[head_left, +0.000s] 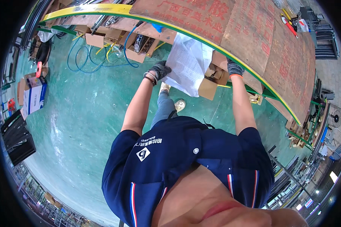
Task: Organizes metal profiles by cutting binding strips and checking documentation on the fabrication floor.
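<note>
Gloved left hand (160, 70) grips paper sheets (187, 62) by their left edge.

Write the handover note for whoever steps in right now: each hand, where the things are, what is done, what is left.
Left hand: in a grey knit glove, gripping the left edge of the white printed paper sheets.
Right hand: in a grey glove with an orange cuff, resting at the edge of the brown plywood-topped workbench with yellow and green edging, beside a small open cardboard box.
Things: the sheets hang over the bench edge; more cardboard boxes and a blue hose lie below on the green floor.
Done: sheets in hand.
Left: cannot be told from this view.
</note>
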`<state>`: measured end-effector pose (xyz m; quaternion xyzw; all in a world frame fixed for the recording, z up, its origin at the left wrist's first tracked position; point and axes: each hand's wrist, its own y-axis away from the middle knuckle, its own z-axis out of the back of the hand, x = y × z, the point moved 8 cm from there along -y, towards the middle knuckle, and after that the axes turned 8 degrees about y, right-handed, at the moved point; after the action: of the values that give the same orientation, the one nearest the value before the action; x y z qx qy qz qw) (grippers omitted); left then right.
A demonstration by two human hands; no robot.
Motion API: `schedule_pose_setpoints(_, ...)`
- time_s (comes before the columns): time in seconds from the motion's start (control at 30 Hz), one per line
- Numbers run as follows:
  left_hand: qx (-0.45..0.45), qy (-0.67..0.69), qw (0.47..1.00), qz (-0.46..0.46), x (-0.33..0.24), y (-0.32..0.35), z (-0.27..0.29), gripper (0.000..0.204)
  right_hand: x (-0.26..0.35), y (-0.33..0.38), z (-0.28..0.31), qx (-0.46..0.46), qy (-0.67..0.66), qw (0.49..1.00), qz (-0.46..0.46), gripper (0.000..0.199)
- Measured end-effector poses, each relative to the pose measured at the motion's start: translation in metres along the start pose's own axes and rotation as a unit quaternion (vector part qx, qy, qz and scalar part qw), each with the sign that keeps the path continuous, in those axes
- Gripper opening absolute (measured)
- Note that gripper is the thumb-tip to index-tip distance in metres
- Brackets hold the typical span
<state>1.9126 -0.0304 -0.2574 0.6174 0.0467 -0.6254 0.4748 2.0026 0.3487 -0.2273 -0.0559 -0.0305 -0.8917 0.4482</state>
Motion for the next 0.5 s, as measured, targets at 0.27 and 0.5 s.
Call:
schedule_pose_setpoints(0.27,0.024,0.148,0.987,0.06,0.012,0.014,-0.02,0.032,0.166,0.114,0.039,-0.018,-0.012,0.983,0.181,0.054)
schedule_pose_setpoints(0.5,0.057,0.286,0.95,0.113,0.059,0.034,-0.044,0.035,0.097,0.073,0.0,0.042,0.035,0.997,-0.051,0.047)
